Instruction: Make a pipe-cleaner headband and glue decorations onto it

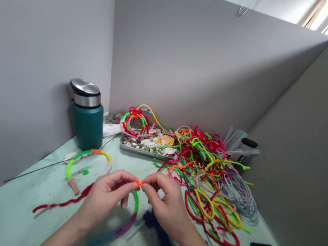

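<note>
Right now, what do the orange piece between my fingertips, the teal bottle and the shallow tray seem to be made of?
Orange piece: perhaps matte pipe cleaner; it looks fuzzy but is small. Teal bottle: likely coated metal, by its smooth body and shiny silver lid. Shallow tray: probably bare metal, its rim gleaming grey.

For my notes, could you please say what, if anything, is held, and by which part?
Left hand and right hand pinch a fuzzy orange strand from either side; its ends are unclear.
</note>
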Available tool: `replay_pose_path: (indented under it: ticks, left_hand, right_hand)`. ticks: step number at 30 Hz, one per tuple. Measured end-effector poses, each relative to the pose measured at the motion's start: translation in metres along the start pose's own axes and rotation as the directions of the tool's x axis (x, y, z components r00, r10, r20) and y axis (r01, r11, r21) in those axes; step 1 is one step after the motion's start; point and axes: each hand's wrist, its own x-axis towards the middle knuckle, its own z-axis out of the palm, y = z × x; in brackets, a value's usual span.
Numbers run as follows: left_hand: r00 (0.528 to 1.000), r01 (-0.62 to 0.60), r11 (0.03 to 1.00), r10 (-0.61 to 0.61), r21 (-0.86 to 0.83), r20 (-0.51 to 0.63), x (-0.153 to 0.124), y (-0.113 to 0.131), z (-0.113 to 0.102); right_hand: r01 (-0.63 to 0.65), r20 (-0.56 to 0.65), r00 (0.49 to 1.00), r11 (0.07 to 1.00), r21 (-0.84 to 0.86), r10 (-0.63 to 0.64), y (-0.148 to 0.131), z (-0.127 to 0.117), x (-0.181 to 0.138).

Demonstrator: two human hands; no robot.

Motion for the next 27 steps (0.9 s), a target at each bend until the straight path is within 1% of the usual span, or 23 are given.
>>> replay_pose_path:
  ticks: [3,6,8,13,15,17,19,21,24,27]
  left_hand:
    - [1.0,0.014,1.0,-0.014,-0.001,0.021,-0.001,0.001,-0.001]
    - [0.998,0.033,0.999,-0.032,-0.006,0.048,-0.002,0.003,-0.002]
    - [0.997,0.043,0.999,-0.042,-0.01,0.059,-0.002,0.004,-0.002]
    - [0.993,0.061,0.998,-0.06,-0.008,0.104,0.0,0.005,-0.004]
    - [0.99,0.073,0.997,-0.072,-0.003,0.123,0.0,0.005,-0.004]
    - [0.987,0.08,0.997,-0.079,0.002,0.139,-0.001,0.006,-0.005]
    - [0.984,0.082,0.996,-0.084,0.016,0.157,-0.002,0.006,-0.005]
    - [0.98,0.08,0.996,-0.085,0.037,0.177,-0.003,0.006,-0.006]
    - [0.977,0.068,0.995,-0.08,0.068,0.199,-0.003,0.004,-0.008]
    - [0.971,0.041,0.994,-0.064,0.101,0.232,-0.004,0.002,-0.009]
  right_hand:
    - [-0.008,-0.001,1.0,1.0,0.029,0.008,0.001,0.001,0.0]
    - [-0.054,0.012,0.999,0.992,0.111,0.053,0.004,0.001,0.0]
    - [-0.063,0.02,0.998,0.989,0.136,0.06,0.005,0.001,0.0]
    - [0.033,-0.008,0.999,0.999,0.025,-0.032,0.004,0.0,0.001]
    - [0.037,-0.007,0.999,0.999,0.017,-0.037,0.003,-0.001,0.001]
    - [0.016,0.011,1.0,0.999,0.038,-0.017,0.003,-0.001,0.0]
    - [-0.039,0.061,0.998,0.993,0.111,0.033,0.004,-0.001,0.0]
    - [-0.141,0.141,0.984,0.96,0.241,0.109,0.006,0.0,0.001]
    - [-0.297,0.248,0.947,0.858,0.42,0.206,0.01,0.0,0.002]
    - [-0.382,0.304,0.917,0.784,0.489,0.257,0.013,-0.001,0.003]
